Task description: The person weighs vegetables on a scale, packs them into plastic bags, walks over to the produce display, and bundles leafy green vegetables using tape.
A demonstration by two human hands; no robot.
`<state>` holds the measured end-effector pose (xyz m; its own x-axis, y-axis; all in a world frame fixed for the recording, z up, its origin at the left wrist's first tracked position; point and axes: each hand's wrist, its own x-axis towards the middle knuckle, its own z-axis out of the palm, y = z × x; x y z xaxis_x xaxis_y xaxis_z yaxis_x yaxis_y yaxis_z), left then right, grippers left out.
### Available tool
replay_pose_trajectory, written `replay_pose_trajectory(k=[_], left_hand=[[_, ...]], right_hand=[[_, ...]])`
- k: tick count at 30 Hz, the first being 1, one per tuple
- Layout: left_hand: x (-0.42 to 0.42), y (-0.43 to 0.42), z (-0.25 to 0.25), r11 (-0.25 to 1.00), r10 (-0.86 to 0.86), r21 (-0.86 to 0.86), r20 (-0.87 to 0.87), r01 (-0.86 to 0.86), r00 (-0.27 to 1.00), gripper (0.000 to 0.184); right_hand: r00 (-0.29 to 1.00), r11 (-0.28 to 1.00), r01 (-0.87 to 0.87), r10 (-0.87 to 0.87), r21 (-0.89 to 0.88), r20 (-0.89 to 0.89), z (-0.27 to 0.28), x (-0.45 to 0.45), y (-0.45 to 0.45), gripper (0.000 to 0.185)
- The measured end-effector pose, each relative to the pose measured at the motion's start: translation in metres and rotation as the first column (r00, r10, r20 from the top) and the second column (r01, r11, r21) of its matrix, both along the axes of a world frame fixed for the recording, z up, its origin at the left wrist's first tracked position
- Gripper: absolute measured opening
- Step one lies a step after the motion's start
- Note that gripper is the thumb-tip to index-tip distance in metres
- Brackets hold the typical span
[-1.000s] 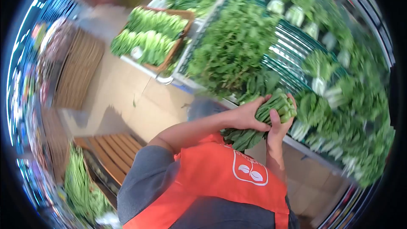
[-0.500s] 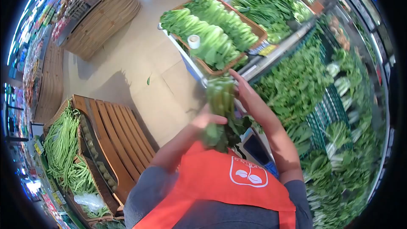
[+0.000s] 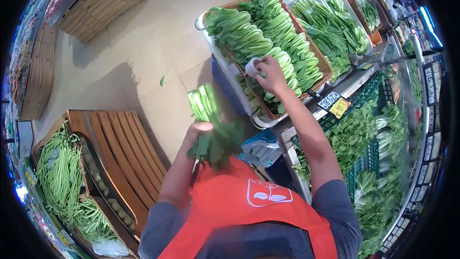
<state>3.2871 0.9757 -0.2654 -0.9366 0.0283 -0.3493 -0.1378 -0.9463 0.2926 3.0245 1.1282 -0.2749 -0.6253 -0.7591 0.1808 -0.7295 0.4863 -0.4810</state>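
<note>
My left hand (image 3: 197, 130) is closed around a bunch of leafy greens (image 3: 218, 136), with its pale cut stems pointing up and away and its dark leaves hanging toward my red apron. My right hand (image 3: 272, 77) grips a white roll of tape (image 3: 252, 67) over the wicker basket (image 3: 327, 67). Rows of leafy greens (image 3: 254, 38) with light green stems fill that basket, stems facing inward. Some of the stems lie right beside the roll. The fingertips of my right hand are partly hidden by the roll.
A price tag (image 3: 335, 104) stands at the basket's near right corner. White crates of greens (image 3: 326, 24) sit beyond it, and more greens (image 3: 354, 134) lie on the right shelf. At left are a slatted wooden stand (image 3: 120, 148) and long beans (image 3: 60, 172). A leaf (image 3: 162, 81) lies on the floor.
My right hand has moved from beside the bunch up to the basket and taken hold of the tape roll. My left hand has shifted left with the bunch. The view has turned slightly.
</note>
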Motion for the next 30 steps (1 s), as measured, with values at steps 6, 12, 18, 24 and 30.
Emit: replay_pose_trajectory(k=[6, 12, 18, 24, 30], left_hand=[[-0.067, -0.001, 0.034, 0.958, -0.158, 0.161, -0.399, 0.239, 0.903, 0.068], [-0.103, 0.065, 0.058, 0.779, -0.488, 0.147, -0.468, 0.609, 0.737, 0.078], [-0.089, 0.129, 0.06, 0.654, -0.69, 0.087, -0.341, 0.752, 0.639, 0.074], [-0.07, 0.198, 0.065, 0.619, -0.777, -0.046, -0.182, 0.784, 0.603, 0.073], [-0.042, 0.251, 0.094, 0.502, -0.864, -0.239, -0.184, 0.831, 0.469, 0.072]], right_hand=[[0.017, 0.862, 0.382, 0.353, -0.333, 0.935, 0.09, 0.034, 0.075, 0.033], [-0.093, 0.653, 0.692, 0.504, -0.308, 0.858, 0.108, 0.096, 0.142, 0.04], [0.02, 0.59, 0.762, 0.39, -0.267, 0.921, 0.136, 0.15, 0.203, 0.035], [0.278, 0.348, 0.915, -0.178, -0.204, 0.944, 0.141, 0.221, 0.257, 0.034], [0.613, 0.513, 0.76, -0.36, -0.4, 0.703, 0.151, 0.276, 0.311, 0.04]])
